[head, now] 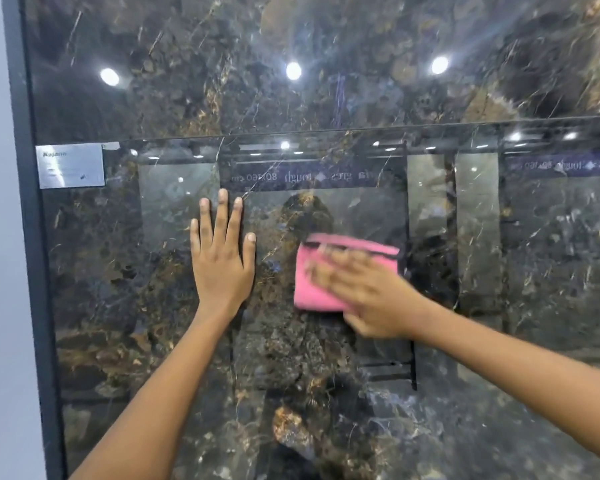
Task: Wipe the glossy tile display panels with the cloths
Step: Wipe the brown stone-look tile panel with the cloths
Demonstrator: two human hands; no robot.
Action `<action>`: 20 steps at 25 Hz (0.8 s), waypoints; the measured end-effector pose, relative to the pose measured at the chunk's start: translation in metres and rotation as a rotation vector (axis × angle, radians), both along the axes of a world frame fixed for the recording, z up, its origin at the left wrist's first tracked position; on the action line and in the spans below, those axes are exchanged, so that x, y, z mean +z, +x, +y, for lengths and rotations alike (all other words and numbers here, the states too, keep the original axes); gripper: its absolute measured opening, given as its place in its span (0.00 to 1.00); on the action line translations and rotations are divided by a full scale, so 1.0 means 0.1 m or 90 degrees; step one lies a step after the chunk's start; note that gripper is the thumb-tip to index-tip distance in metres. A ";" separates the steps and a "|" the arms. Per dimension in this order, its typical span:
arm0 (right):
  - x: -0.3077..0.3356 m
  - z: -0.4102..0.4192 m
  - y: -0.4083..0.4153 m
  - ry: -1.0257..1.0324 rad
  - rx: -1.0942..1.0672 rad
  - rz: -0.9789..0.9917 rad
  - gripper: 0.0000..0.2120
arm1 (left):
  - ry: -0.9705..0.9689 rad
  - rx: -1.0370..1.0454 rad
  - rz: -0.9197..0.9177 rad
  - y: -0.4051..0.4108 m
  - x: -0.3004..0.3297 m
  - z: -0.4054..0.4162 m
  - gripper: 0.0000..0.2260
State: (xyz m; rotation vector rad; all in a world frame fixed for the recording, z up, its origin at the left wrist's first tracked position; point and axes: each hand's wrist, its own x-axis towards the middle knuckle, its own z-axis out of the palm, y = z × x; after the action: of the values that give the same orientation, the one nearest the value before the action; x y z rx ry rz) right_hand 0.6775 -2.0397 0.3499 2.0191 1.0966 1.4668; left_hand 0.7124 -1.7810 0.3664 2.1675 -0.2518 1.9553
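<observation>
Nearest are the two forearms, reaching up to the panel (326, 98). At far left a dark frame (28, 202) edges it, with a label (70, 166) stuck beside the seam. The left hand (220, 258) lies flat on the tile, fingers straight and slightly spread, probably bracing. To its right the right hand (364, 292), blurred, presses the pink cloth (326, 271) flat against the lower tile, fingers apparently extended, likely mid-wipe

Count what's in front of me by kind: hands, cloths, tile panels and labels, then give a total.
Bare hands: 2, left hand flat on the tile, right hand on the cloth
Pink folded cloth: 1
Glossy dark marble tile panels: 2, upper, lower
Silver rectangular label: 1
Total: 6
</observation>
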 end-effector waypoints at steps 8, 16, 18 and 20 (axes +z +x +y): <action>0.72 -0.29 0.10 0.533 0.030 -0.029 0.37 | 0.001 0.003 -0.003 0.02 -0.01 0.00 0.25; 1.48 -0.41 0.11 0.314 0.010 -0.077 0.33 | 0.023 0.065 0.003 0.04 0.00 0.02 0.28; 1.56 -0.27 0.12 0.392 0.056 -0.080 0.33 | 0.027 0.055 -0.002 0.04 -0.03 0.02 0.28; 0.96 -0.06 0.19 0.271 0.093 -0.061 0.34 | 0.030 0.048 0.003 0.03 -0.05 0.02 0.27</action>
State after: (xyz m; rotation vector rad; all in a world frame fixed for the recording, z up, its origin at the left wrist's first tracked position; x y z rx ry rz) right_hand 0.6966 -2.0453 0.4463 2.1460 0.9726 1.9906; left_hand 0.7155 -1.7787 0.3617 2.2426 -0.2198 2.0035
